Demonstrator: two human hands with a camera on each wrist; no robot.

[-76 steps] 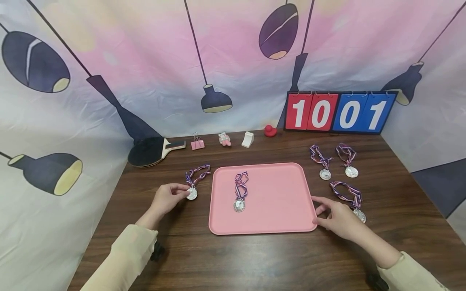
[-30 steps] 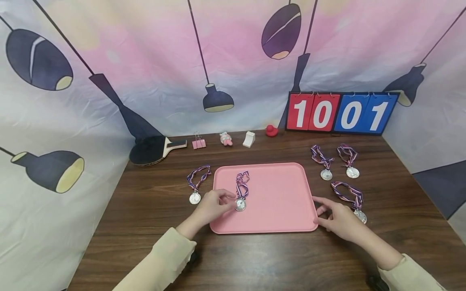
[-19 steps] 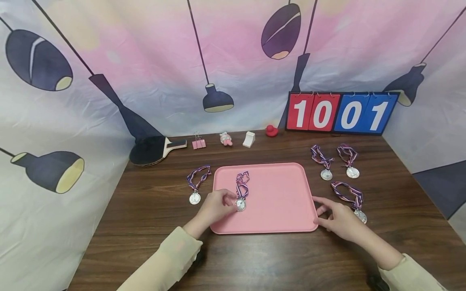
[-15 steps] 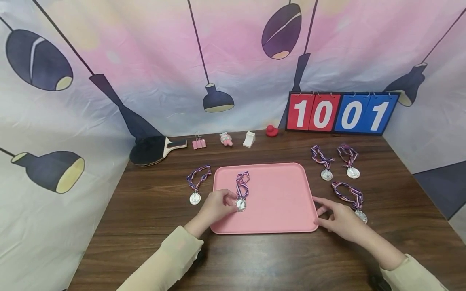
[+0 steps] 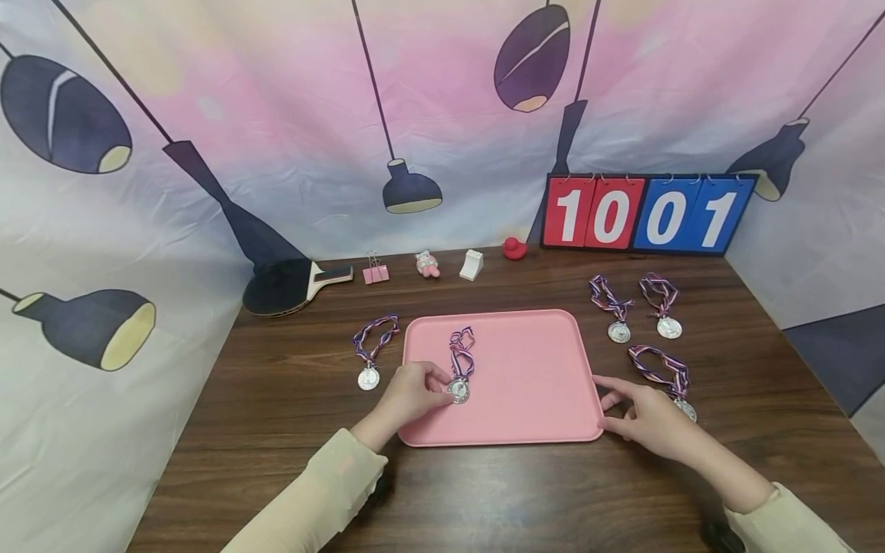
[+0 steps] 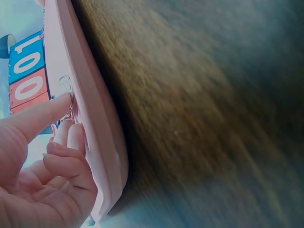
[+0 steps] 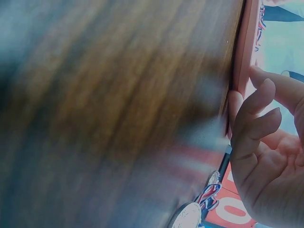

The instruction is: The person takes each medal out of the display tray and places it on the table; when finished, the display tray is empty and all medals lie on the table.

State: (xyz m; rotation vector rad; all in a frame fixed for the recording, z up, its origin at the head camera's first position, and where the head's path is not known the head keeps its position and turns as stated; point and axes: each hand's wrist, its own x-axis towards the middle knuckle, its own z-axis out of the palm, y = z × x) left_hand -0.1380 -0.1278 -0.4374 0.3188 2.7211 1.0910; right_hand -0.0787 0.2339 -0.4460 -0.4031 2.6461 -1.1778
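Note:
In the head view my left hand (image 5: 412,393) reaches over the left rim of the pink tray (image 5: 532,376). Its thumb and fingers pinch the silver disc of a medal (image 5: 459,391) on the tray, and the striped ribbon stretches away toward the back. The left wrist view has the thumb on the face of the medal (image 6: 65,85), its other fingers curled beneath. At the tray's right edge, my right hand (image 5: 646,416) holds the rim between thumb and fingers. Another medal (image 5: 369,377) lies on the table left of the tray.
Three medals with ribbons, one of them a medal (image 5: 668,328) at the back, lie right of the tray. Along the back stand a paddle (image 5: 280,288), a pink binder clip (image 5: 376,273), small figurines, a red duck (image 5: 514,248) and a flip scoreboard (image 5: 646,213).
My left hand has left the medal beside the tray and moved right to the one on it, which has since shifted slightly right. My right hand has stayed at the tray's edge.

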